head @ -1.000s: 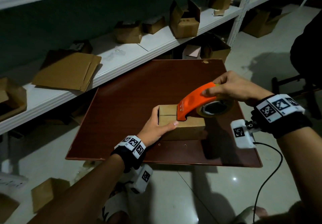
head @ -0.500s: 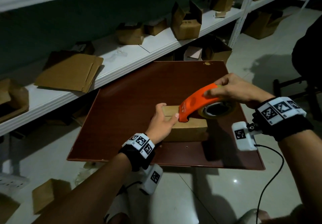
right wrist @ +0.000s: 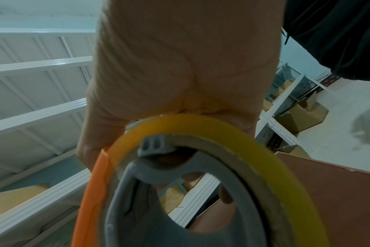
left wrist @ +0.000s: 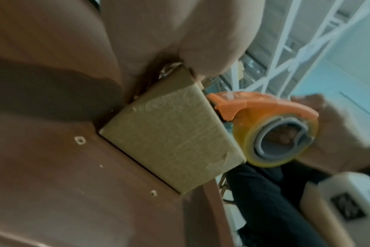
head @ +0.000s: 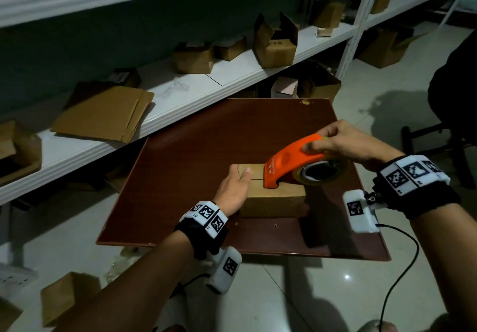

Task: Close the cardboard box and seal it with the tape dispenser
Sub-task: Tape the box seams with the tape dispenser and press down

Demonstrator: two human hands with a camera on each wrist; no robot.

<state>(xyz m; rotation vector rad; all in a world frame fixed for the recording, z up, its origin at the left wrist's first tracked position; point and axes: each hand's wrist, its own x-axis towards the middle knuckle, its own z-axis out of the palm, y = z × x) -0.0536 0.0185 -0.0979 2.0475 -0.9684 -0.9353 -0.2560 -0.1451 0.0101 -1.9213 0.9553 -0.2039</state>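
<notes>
The cardboard box (head: 273, 197) sits closed on the dark red-brown table (head: 196, 150), nearer the table's front edge than its far edge, flaps down and the centre seam visible on top. In the left wrist view its near side wall (left wrist: 171, 135) shows a strip of tape already on it, wrinkled near the lower corner.

The orange tape dispenser (head: 289, 161) rests with its toothed front end on the box's top, over the seam, its body rising away from the box to the right. The yellowish tape roll (head: 321, 174) hangs off the box's right end, above the table.

The right hand (head: 346, 143) grips the dispenser from above, fingers curled over the orange shell and thumb on its near side; the right wrist view shows the palm (right wrist: 180, 75) wrapped over the roll (right wrist: 211, 127) and fingertips behind the grey hub.

The left hand (head: 233, 189) holds the box's left end, thumb pressed on top beside the seam and the other fingers hidden behind the box's far side.

Beyond the table's far edge runs a white shelf (head: 180, 99) carrying flattened cardboard (head: 103, 112) and several small open cartons (head: 277, 44). More cartons lie on the tiled floor (head: 296, 293) around the table.
</notes>
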